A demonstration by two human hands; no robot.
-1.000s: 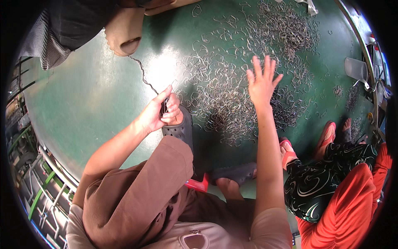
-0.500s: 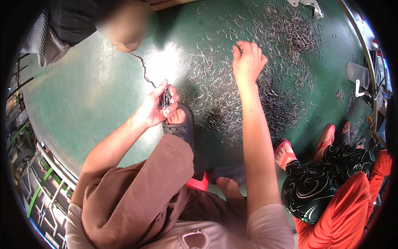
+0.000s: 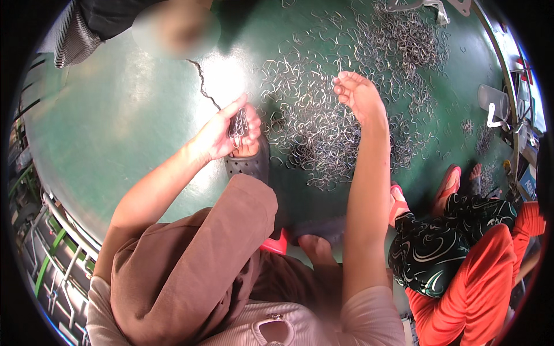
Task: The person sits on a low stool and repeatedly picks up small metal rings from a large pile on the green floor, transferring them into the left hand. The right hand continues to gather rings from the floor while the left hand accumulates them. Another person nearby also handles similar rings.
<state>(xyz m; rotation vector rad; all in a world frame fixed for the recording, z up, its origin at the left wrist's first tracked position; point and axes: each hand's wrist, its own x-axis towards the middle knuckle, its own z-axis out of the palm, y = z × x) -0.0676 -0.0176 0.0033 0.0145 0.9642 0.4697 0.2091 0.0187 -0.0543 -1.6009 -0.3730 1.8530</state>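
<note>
My left hand (image 3: 222, 130) is closed around a bundle of curved metal wire hooks (image 3: 237, 124), held above a grey clog on my foot. The thumb points up along one side of the bundle, and the fingers curl around the other. Out over the scattered hooks, my right hand (image 3: 360, 98) has its thumb and fingertips pinched together. Whatever is between those fingertips, if anything, is too small to make out. Below and around this hand lies a wide spread of loose C-shaped metal hooks (image 3: 323, 135) on the green surface.
A denser heap of hooks (image 3: 410, 40) lies at the far right. A dark twisted cord (image 3: 202, 83) runs toward my left hand. Another person in red trousers (image 3: 479, 277) sits at my right. A clear plastic container (image 3: 492, 101) stands near the right edge; someone in dark clothing is at upper left.
My right hand has drawn nearer and slightly right, its fingers now turned to the left in a pinch. My left hand, still holding the bundle, has shifted slightly right and away from me.
</note>
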